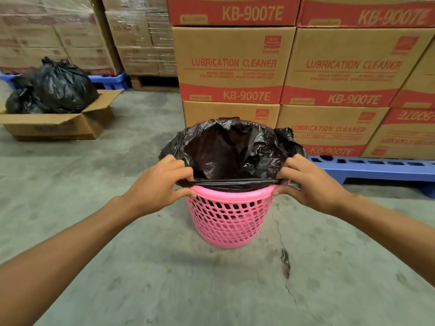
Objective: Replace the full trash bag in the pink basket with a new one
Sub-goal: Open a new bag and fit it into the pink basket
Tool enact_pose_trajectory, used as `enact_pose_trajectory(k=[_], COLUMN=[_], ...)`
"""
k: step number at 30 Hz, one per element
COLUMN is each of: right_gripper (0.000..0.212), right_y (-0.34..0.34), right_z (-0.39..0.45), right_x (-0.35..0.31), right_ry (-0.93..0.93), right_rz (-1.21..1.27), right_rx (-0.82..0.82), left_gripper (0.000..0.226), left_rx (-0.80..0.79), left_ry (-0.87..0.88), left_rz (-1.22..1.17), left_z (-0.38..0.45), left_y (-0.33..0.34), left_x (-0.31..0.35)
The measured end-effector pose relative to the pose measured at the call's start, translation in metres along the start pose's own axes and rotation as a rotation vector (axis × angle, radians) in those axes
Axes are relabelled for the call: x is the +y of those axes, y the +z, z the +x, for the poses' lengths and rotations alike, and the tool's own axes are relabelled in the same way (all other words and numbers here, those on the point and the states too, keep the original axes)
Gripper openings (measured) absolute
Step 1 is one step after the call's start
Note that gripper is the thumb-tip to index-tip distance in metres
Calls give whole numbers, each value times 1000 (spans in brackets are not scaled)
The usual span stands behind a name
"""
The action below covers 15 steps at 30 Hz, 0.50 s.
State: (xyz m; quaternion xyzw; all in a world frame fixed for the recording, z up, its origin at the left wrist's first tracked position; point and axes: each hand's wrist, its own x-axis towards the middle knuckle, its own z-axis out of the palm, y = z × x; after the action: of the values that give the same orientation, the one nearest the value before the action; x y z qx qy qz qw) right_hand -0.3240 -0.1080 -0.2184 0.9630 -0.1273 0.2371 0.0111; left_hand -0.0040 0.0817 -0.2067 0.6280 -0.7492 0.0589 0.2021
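You are looking down at a grey, stained concrete floor (pixel 131 267) with a thin crack (pixel 283 250) running across it. Ahead of you rises a stack of tan-and-red cardboard cartons (pixel 235 64) printed "LUBRICATION CLEANER" and "KB-9007E", resting on a blue plastic pallet (pixel 376 169). To your left, film-wrapped brown cartons (pixel 54 36) sit on another blue pallet (pixel 110 80). An open brown cardboard box (pixel 58 125) stands on the floor nearby. Light is soft and even.
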Motion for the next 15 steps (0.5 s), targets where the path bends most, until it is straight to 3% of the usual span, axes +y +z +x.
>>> enact_pose_trajectory(k=[7,12,15], right_gripper=[43,39,33], right_y=[19,22,21], right_z=[-20,-25,-27], right_x=[-16,-13,-13], right_ry=[13,-10,-38], right_rz=[-162,-73,-73], right_rx=[226,175,137], left_gripper=[21,11,17], left_rx=[150,111,35], left_ry=[88,64,75], left_rz=[186,-136,-139], left_z=[-21,-22,-24], left_y=[28,27,20], left_x=[6,8,8])
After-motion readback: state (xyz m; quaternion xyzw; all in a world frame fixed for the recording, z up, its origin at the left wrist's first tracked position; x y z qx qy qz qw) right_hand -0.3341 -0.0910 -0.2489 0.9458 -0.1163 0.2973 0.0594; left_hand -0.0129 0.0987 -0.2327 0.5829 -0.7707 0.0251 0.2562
